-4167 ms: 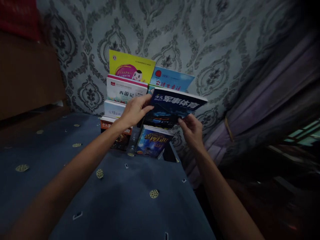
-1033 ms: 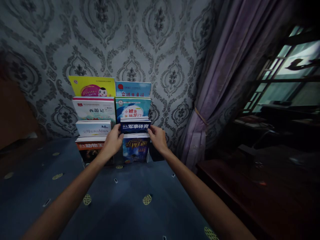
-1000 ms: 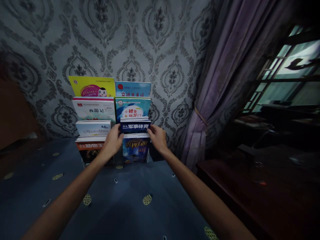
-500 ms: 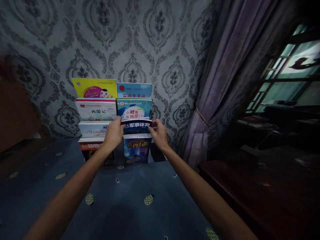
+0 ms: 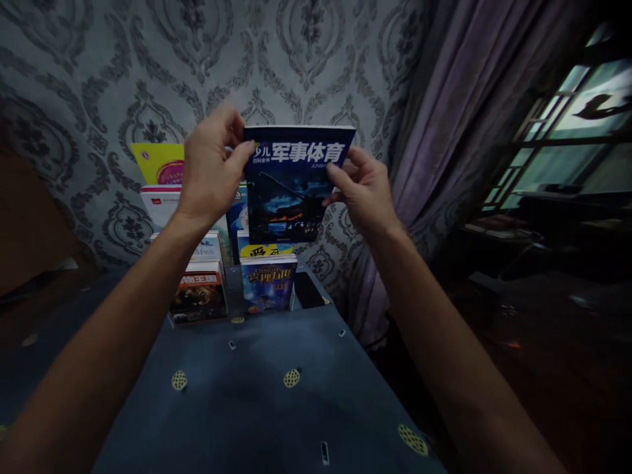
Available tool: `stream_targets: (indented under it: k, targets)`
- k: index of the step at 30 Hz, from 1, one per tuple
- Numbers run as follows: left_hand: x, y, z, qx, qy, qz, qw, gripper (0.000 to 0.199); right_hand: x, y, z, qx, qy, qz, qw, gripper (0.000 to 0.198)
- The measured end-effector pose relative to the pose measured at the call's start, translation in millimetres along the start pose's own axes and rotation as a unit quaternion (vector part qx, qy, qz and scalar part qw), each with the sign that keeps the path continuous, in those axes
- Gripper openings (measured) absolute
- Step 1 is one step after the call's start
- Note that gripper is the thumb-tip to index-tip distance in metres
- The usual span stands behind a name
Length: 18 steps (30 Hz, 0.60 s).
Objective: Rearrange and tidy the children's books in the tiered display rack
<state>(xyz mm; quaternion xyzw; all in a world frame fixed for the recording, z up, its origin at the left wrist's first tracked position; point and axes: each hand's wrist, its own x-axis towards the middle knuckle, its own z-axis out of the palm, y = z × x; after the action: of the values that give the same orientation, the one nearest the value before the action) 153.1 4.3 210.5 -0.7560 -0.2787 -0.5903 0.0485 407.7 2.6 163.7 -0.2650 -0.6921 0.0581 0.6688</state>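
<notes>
Raised in front of me is a dark blue book (image 5: 289,191) with white Chinese lettering and a dark picture on its cover. My left hand (image 5: 213,161) pinches its upper left edge, and my right hand (image 5: 364,187) grips its right edge. Below it stands a blue book (image 5: 269,289) with gold lettering, and a yellow-topped book (image 5: 281,250) shows just behind that one. On the left, partly behind my left arm, stands a book with a lion cover (image 5: 200,293). A white book (image 5: 158,204) and a yellow book (image 5: 153,161) rise behind it.
The books stand on a table with a dark blue patterned cloth (image 5: 237,408), against a damask-papered wall (image 5: 316,39). A flat black object (image 5: 309,291) lies right of the books. A purple curtain (image 5: 434,131) hangs at the right, and a brown box (image 5: 29,224) is at the left.
Both hands have lifted the dark blue book up and toward me out of the right-hand row, so its full cover shows. The yellow-topped book behind its former place is now visible.
</notes>
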Motion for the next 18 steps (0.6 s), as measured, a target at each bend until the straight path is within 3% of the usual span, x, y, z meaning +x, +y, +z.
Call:
stream_targets:
  k: [3,7,12,15,18]
  targets:
    - [1,4,2,-0.039,-0.024,0.006,0.999,0.018,-2,-8,-12,0.006,-0.009,0.015,1.000,0.043]
    - [-23,-18,12,-0.092,-0.118,-0.021,0.989,0.027,-14,-17,-38,-0.018,0.080,-0.017,0.997,0.029]
    - [-62,-58,24,0.088,-0.309,-0.011,0.947,0.030,-23,-19,-73,-0.050,0.172,-0.048,0.983,0.016]
    - [-79,-70,31,0.141,-0.353,-0.017,0.925,0.035,-28,-11,-75,-0.070,0.183,-0.057,0.979,0.016]
    - [-88,-76,36,0.155,-0.359,-0.022,0.920,0.040,-33,2,-65,-0.078,0.185,-0.057,0.978,0.019]
